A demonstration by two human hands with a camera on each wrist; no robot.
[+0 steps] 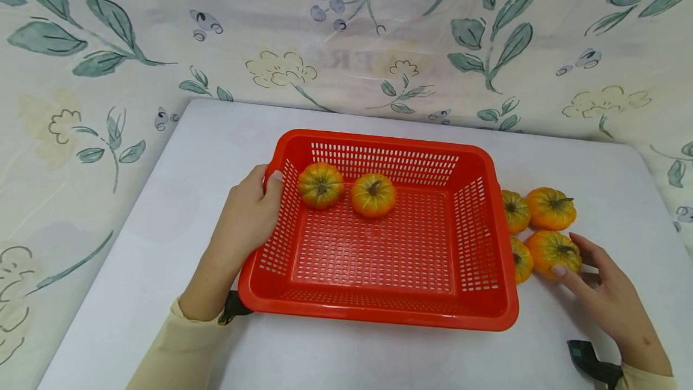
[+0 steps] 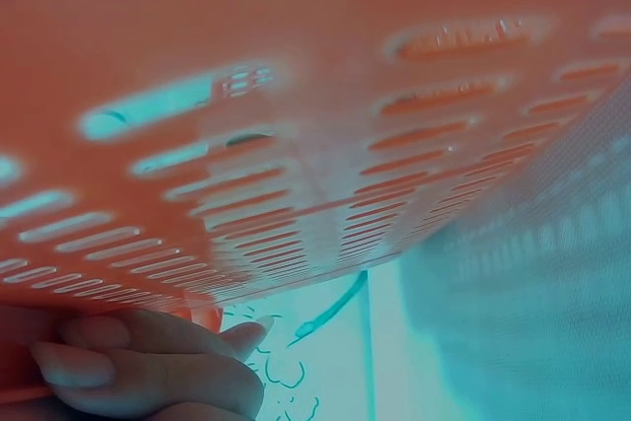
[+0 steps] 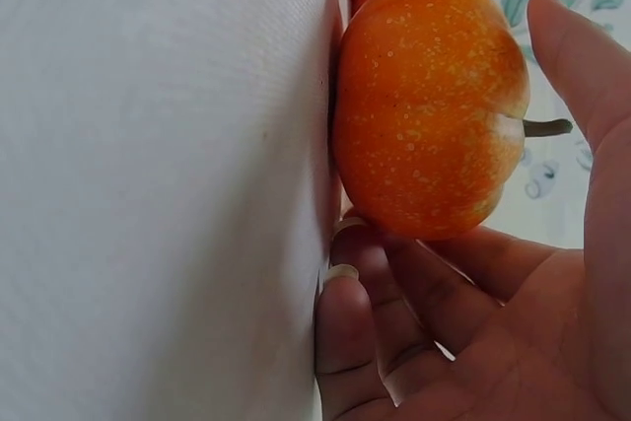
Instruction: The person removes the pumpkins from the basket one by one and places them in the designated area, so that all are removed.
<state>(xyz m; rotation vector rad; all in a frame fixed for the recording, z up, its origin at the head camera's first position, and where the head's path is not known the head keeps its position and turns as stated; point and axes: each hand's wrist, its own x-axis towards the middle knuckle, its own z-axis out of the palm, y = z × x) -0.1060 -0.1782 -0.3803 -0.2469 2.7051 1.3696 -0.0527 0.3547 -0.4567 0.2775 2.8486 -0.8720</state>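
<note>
Plastic, glossy and red, makes up the basket (image 1: 379,318), its sloping walls and floor pierced with rows of short slots under a smooth, round-cornered rim. We see the left hand (image 1: 251,212) gripping that rim at the left, thumb over the edge; in the left wrist view its fingers curl below the slotted wall, a hold that we judge is meant to steady the basket. Inside, two pumpkins (image 1: 373,203) sit near the far left corner, slightly apart and loose, so we expect they could roll if it tipped. Beyond the right rim, four more pumpkins (image 1: 551,208) stand in a tight two-by-two cluster on the smooth white table (image 1: 379,357), the left pair partly hidden by the basket; we suppose they are grouped there to lie within easy reach. The right hand (image 1: 612,284) is cupped about the near right pumpkin (image 1: 543,248), thumb to one side and fingers along another; the right wrist view shows a gap by the thumb, so we cannot tell whether it actually pinches. All six look squat and ribbed, orange streaked with yellow, and that nearest one has speckled skin and a thin, dark stem. Behind is pale cloth (image 1: 346,17) printed with leaves and berries.
</note>
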